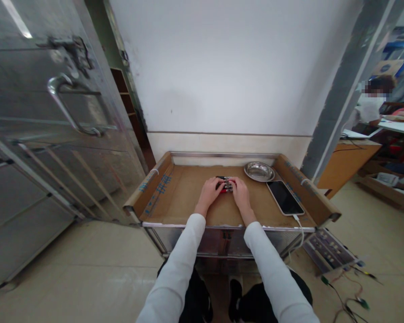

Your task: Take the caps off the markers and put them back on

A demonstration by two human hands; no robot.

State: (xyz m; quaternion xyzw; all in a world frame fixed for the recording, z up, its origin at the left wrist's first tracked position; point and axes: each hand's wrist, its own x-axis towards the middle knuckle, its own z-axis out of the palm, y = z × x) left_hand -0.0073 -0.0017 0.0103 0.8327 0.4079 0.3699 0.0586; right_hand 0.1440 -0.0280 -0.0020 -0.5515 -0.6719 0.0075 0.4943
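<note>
Here, the left hand (210,190) and the right hand (240,192) hold a small red and black thing (224,183) together mid-table. A metal bowl (259,171) and a phone (285,197) sit near the right edge of the table (178,197).

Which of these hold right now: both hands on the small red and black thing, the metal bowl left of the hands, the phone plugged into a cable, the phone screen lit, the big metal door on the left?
1. Both the left hand and the right hand are on the small red and black object. True.
2. The metal bowl sits left of the hands. False: it sits to their right, at the far side of the cardboard-lined tray.
3. A white cable runs from the phone. True.
4. The phone screen is lit. False: it is dark.
5. A large metal door with a handle stands on the left. True.
</note>
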